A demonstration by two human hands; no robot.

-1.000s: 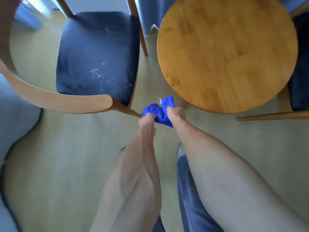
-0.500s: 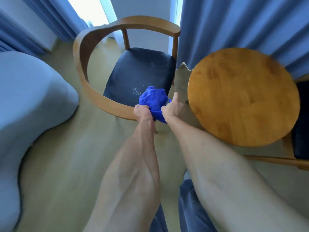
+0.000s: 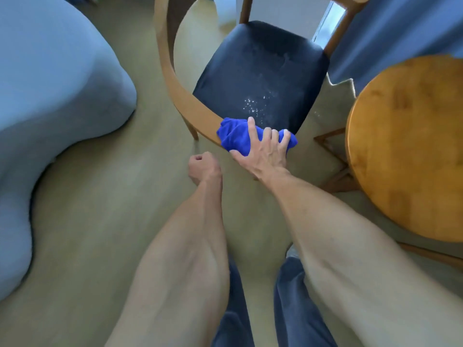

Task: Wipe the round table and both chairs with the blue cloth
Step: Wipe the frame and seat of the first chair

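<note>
A bunched blue cloth (image 3: 234,136) lies on the curved wooden backrest rail (image 3: 175,93) of a chair with a dark blue seat (image 3: 260,78). My right hand (image 3: 263,151) presses down on the cloth, fingers spread over it. White specks dot the seat just beyond the cloth. My left hand (image 3: 203,166) hangs closed in a fist below the rail, holding nothing. The round wooden table (image 3: 411,146) stands at the right.
A pale blue upholstered piece (image 3: 50,96) fills the left side. Blue curtains (image 3: 400,28) hang behind the table. Wooden parts of a second chair (image 3: 333,156) show beside the table. My legs in blue trousers (image 3: 295,309) are at the bottom, on a light wood floor.
Both hands held the cloth in the air before. Now the left hand has let go and dropped back, and the right hand has set the cloth on the chair's backrest rail.
</note>
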